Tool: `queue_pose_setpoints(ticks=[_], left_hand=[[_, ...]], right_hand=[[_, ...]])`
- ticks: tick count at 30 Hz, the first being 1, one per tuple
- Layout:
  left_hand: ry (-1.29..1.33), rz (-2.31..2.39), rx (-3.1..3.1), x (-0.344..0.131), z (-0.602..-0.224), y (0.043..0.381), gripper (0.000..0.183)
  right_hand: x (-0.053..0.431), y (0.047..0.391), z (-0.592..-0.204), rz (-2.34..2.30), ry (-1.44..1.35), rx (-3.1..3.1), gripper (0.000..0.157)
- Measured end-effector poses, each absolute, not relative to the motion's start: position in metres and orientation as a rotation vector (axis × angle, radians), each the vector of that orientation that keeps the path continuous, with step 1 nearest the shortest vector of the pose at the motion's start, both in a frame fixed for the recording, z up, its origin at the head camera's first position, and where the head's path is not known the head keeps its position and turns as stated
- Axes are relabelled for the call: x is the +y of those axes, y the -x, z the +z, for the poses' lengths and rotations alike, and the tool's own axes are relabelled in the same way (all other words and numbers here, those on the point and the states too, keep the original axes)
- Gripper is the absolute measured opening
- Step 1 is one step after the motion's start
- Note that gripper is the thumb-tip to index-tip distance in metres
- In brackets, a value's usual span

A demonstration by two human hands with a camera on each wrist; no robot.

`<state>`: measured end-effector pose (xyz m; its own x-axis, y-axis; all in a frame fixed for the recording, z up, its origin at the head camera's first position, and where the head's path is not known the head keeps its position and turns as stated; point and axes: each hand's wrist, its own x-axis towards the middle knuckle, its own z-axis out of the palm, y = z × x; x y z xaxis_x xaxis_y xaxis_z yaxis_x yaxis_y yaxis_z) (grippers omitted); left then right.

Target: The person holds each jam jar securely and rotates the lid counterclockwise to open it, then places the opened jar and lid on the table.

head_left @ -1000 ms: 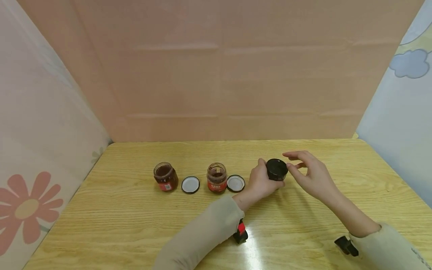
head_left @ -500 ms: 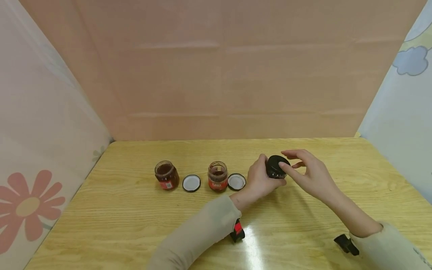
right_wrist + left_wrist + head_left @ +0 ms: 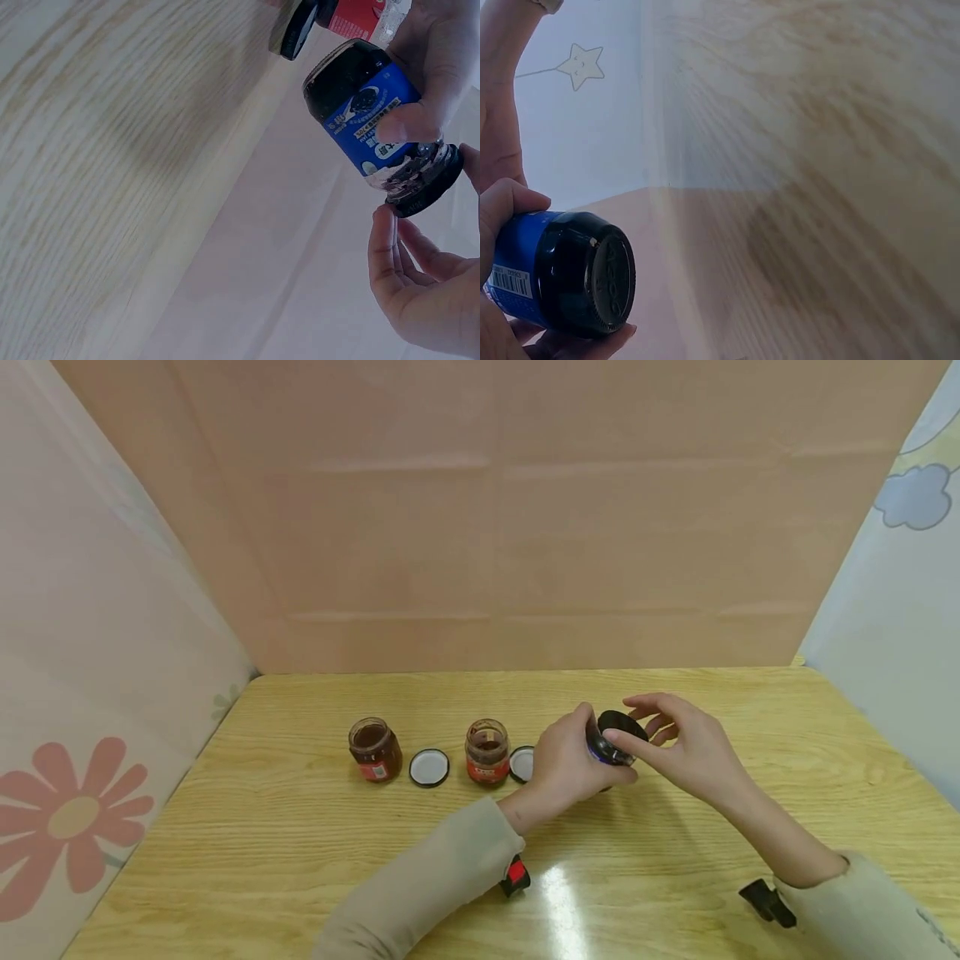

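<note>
My left hand point(image 3: 564, 758) grips a dark jar with a blue label point(image 3: 369, 112) around its body, holding it off the table. The jar's dark glass base point(image 3: 592, 274) faces the left wrist camera. At the jar's mouth is a black lid point(image 3: 427, 186), which the thumb and fingers of my right hand point(image 3: 693, 747) pinch at its rim. In the head view the lid looks tilted against the mouth; whether it is wholly free of the jar I cannot tell. My left hand hides much of the jar there.
Two open red-labelled jars with dark contents stand to the left, a far-left jar point(image 3: 375, 750) and a middle jar point(image 3: 487, 753). Beside them lie upturned lids, one point(image 3: 429, 768) between the jars and another lid point(image 3: 521, 763) partly behind my left hand. A wooden table point(image 3: 300, 852) bears them.
My right thumb has moved onto the black lid and the fingers now pinch it. The lid has tilted, showing the blue-labelled jar below. My left hand has shifted slightly left, now covering part of a lid.
</note>
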<state>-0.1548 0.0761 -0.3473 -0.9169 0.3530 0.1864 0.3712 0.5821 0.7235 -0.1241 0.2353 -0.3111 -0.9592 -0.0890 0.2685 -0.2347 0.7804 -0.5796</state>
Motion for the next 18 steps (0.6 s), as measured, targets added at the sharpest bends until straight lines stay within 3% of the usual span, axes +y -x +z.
queue_pose_setpoints(ticks=[7,18], left_hand=[[0.655,-1.134,-2.812,0.075,-0.343,0.153,0.049],[0.647,-0.892,-2.896,0.076,-0.342,0.152,0.053]], right_hand=[[0.231,0.123,-0.308,0.902,-0.201,-2.781,0.043],[0.224,0.123,-0.303,0.861,-0.159,-2.942,0.055]])
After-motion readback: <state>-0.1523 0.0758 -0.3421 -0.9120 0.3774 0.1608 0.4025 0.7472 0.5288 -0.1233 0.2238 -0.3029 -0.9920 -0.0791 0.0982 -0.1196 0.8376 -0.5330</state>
